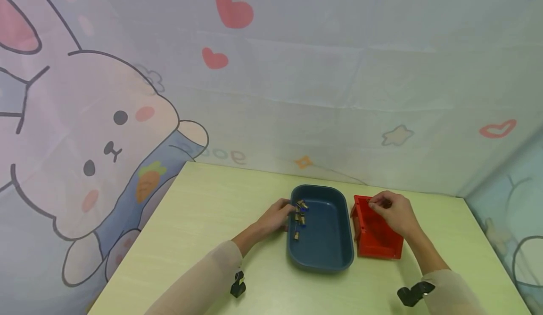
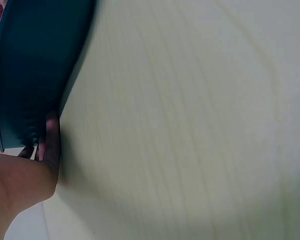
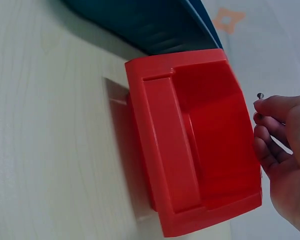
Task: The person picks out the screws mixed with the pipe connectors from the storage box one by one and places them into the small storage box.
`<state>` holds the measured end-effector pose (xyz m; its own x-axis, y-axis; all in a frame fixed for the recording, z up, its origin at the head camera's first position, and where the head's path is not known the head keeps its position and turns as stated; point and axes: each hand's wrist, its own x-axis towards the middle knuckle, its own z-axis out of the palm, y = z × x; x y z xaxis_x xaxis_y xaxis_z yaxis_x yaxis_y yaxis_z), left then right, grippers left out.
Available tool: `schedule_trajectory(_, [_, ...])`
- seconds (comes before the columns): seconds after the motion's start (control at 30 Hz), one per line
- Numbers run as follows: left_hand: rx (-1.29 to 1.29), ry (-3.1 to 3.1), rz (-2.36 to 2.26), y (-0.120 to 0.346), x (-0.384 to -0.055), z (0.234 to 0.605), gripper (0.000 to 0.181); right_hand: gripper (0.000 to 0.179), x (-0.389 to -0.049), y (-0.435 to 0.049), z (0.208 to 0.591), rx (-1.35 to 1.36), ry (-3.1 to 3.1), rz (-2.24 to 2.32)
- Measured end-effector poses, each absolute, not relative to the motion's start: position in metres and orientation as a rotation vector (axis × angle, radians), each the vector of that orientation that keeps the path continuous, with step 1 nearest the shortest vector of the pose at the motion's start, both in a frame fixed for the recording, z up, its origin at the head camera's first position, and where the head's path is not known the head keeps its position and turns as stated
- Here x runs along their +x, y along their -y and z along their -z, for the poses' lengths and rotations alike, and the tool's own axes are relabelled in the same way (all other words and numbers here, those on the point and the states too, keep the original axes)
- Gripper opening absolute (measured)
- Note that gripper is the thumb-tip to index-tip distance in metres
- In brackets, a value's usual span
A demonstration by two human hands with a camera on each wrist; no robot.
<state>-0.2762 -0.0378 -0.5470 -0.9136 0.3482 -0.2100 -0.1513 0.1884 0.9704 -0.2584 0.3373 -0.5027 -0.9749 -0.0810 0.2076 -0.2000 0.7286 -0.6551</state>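
Note:
A dark blue plastic bin (image 1: 325, 230) stands on the table, with several small brass-coloured pieces with blue parts (image 1: 302, 219) along its left inner side. My left hand (image 1: 275, 217) grips the bin's left wall, some fingers lying along the outside, as the left wrist view shows. To the bin's right is a red open-front plastic box (image 1: 379, 251). Over the box's far part, my right hand (image 1: 394, 211) pinches a small metal piece (image 3: 260, 95) with a round head, perhaps a screw, between thumb and fingertips. Most of that piece is hidden by the fingers.
The pale wood-look table (image 1: 212, 197) reaches back to a hanging cloth (image 1: 297, 93) printed with a rabbit and hearts. The bin and the red box stand close together. Another cloth hangs at the right edge.

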Motion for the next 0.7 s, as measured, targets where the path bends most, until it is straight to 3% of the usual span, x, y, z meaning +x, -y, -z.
schedule_trajectory(0.7, [0.191,-2.087,-1.774,0.038,-0.274,0.544,0.052,0.006,-0.258,-0.327,0.511,0.279,2.835,-0.988])
